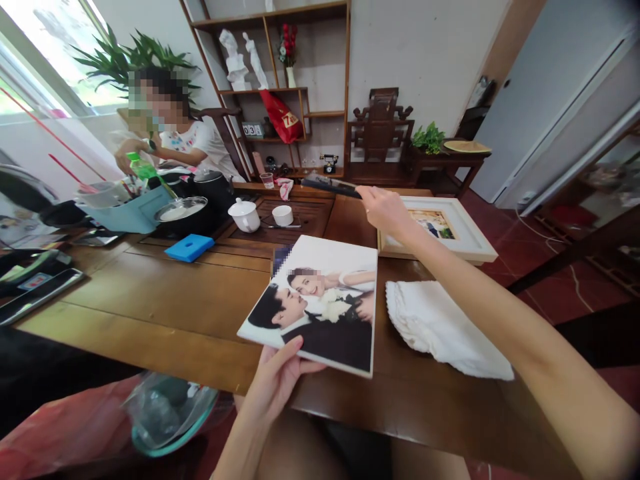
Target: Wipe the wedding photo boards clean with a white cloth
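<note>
My left hand [283,373] grips the lower edge of a square photo panel [335,347], thumb on its front and fingers below. The panel shows a couple in formal clothes and is tilted up over the near edge of the table. Farther off, my right hand [383,207] is closed round the end of a long, dark, flat thing [333,187], raised above the table; its kind is hard to make out. Under my right forearm lies a folded white cloth [440,327]. Just beyond it is a pale picture frame [480,248] with a photo inside.
Left on the wooden table [150,300] are a blue block [190,247], a lidded white cup [244,216], a small white cup [283,215], a lidded pot [180,212] and a blue box [123,212]. A person [200,143] sits beyond. Below stands a teal basin [175,443].
</note>
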The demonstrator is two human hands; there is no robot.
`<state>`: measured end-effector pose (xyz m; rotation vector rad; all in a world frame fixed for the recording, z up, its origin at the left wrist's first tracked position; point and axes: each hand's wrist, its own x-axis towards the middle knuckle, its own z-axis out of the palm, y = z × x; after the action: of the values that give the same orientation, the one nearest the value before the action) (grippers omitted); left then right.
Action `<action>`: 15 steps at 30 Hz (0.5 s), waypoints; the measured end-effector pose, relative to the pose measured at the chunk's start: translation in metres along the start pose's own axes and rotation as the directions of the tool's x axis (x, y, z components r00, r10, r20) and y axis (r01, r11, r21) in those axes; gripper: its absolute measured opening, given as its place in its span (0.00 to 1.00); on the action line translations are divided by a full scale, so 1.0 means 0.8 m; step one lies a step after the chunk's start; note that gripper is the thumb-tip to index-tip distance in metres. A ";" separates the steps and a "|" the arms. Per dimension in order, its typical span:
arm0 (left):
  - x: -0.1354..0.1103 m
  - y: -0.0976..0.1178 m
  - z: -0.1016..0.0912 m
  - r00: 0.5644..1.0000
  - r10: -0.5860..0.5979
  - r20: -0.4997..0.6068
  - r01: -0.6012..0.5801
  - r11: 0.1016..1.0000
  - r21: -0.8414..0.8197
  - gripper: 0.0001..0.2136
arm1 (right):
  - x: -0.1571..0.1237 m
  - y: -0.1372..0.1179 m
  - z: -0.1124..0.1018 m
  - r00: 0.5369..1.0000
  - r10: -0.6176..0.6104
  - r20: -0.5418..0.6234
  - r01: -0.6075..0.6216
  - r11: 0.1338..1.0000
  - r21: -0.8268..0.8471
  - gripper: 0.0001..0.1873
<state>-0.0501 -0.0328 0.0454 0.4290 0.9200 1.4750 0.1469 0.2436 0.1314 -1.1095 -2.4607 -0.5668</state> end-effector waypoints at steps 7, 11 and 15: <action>0.064 0.014 0.041 0.997 0.009 0.073 -0.012 0.999 0.042 0.25 | -0.058 0.029 -0.080 0.906 0.030 -0.422 0.009 0.996 0.090 0.19; 0.106 0.019 0.059 0.993 0.026 0.114 -0.034 0.997 0.070 0.18 | -0.113 0.038 -0.120 0.824 0.024 -0.566 -0.039 0.999 -0.014 0.18; 0.150 0.020 0.074 0.986 0.016 0.165 -0.029 0.997 0.075 0.14 | -0.171 0.039 -0.154 0.712 0.016 -0.702 -0.130 0.986 -0.109 0.16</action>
<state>-0.0343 0.1000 0.0619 0.6108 0.8450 1.4050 0.2765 0.1160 0.1742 -0.8202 -1.7161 -0.9576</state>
